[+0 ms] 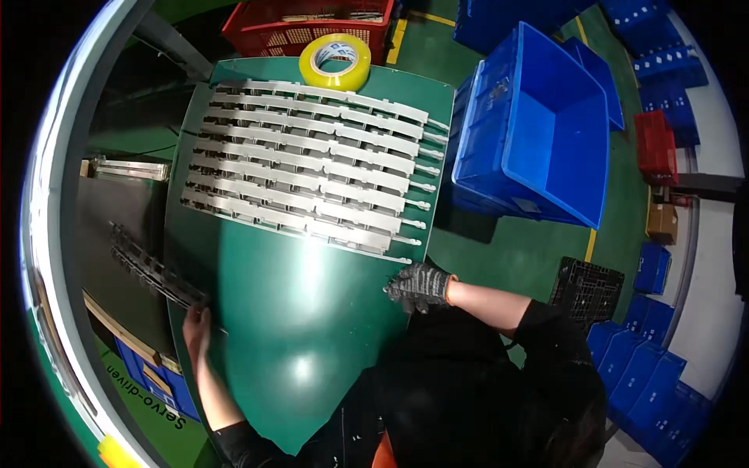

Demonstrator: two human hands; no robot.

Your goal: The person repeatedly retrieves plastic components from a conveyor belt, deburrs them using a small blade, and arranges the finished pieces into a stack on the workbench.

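Observation:
My bare left hand (197,331), by the table's left edge, is closed on the near end of a long, narrow dark-grey slatted strip (156,273). The strip points away to the far left, past the table's edge. Over the right edge of the table, my right hand (421,287) wears a grey striped knit glove; its fingers are loosely bent and apart, with nothing seen in them. Just beyond it lie several long whitish-grey plastic strips (312,164), side by side in a slanted row, their small end tabs toward the right.
The green table (296,343) carries a roll of yellow tape (335,62) at its far edge. Behind it stands a red crate (312,27). A large blue bin (530,125) is at the right, a black pallet (589,292) nearer. A metal post (58,210) curves along the left.

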